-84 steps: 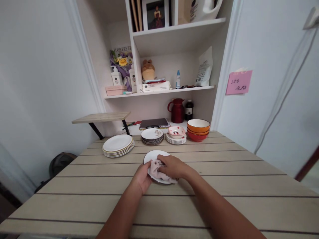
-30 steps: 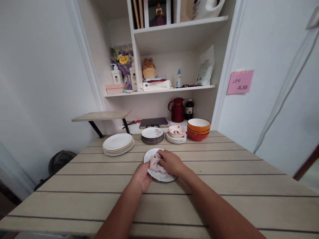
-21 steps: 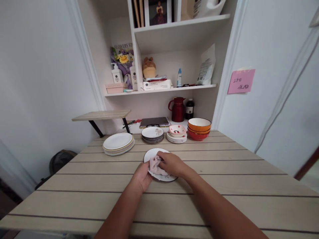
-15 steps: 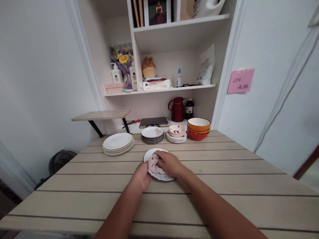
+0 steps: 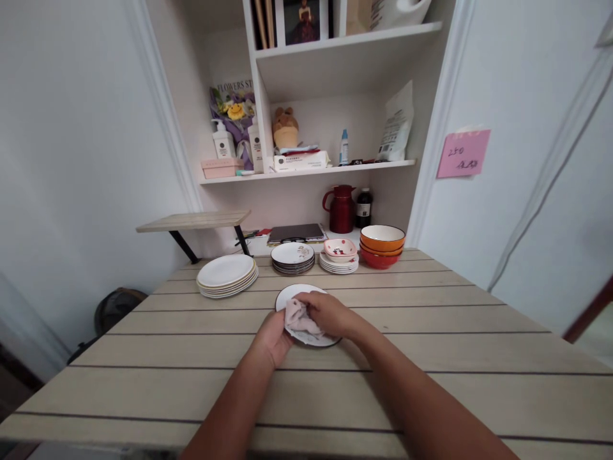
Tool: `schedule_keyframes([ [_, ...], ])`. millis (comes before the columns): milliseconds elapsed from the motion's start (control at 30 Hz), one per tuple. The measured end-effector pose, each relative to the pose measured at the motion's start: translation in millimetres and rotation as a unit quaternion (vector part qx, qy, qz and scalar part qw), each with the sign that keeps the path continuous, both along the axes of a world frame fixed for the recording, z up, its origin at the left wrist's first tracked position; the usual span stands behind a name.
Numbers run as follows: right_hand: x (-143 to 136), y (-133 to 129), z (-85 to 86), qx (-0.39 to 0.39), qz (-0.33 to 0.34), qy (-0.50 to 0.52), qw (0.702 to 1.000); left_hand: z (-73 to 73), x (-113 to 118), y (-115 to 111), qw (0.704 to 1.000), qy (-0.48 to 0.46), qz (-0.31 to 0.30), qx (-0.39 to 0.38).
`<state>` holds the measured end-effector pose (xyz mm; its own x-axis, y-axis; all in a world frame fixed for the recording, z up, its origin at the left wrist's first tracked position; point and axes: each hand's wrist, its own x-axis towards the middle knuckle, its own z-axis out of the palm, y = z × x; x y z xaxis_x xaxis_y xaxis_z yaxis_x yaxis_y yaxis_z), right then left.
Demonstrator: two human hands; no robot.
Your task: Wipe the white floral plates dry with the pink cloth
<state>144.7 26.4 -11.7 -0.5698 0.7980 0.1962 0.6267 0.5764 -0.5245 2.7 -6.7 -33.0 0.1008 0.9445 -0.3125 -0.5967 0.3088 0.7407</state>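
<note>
A white plate (image 5: 287, 292) with a dark rim is tilted a little above the table, in front of me. My left hand (image 5: 274, 337) grips its near left edge, thumb by the rim and fingers partly hidden beneath. Bunched up on the plate's face is a pale pink cloth (image 5: 301, 319). My right hand (image 5: 330, 314) is closed on that cloth and presses it against the plate; some fingertips are hidden in the folds. Behind stands a stack of similar dark-rimmed plates (image 5: 292, 254).
Larger white plates (image 5: 226, 271) are stacked at the left, below a small raised shelf (image 5: 194, 221). Right of centre, a pink square bowl (image 5: 340, 249) tops small plates (image 5: 339, 265). Orange and red bowls (image 5: 382, 239) stand nearby. Behind are a red jug (image 5: 341, 209) and a dark bottle (image 5: 364, 207).
My right hand and the cloth have shifted slightly right across the plate. The left hand keeps its grip at the same edge. The stacks have not moved.
</note>
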Motion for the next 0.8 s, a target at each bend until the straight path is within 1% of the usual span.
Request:
schedule_keyframes([
  [67,-1.2,2.1,-2.1,-0.012,0.000,0.027,1.000,0.8,0.0,-1.1,1.000,0.000,0.000,0.001],
  [167,-3.7,5.2,-7.1,-0.035,-0.030,0.068,0.997,1.9,-0.1,-1.9,1.000,-0.001,0.000,0.003],
  [267,-7.5,6.7,-11.7,-0.018,-0.057,0.081,0.995,3.4,0.5,-2.1,1.000,-0.003,-0.003,0.003],
  [367,-11.3,6.0,-13.2,0.013,-0.078,0.067,0.995,5.0,1.3,-2.6,1.000,-0.005,-0.004,0.003],
  [500,-11.5,2.9,-9.1,0.029,-0.092,0.029,0.995,4.3,1.5,-1.8,1.000,-0.008,-0.004,0.005],
  [667,-4.5,-1.1,0.0,0.044,-0.069,-0.057,0.995,0.7,0.4,1.2,1.000,-0.014,-0.005,0.003],
  [800,-1.1,-3.6,4.3,0.048,-0.045,-0.077,0.995,0.0,-0.6,0.8,1.000,-0.018,-0.009,0.003],
])
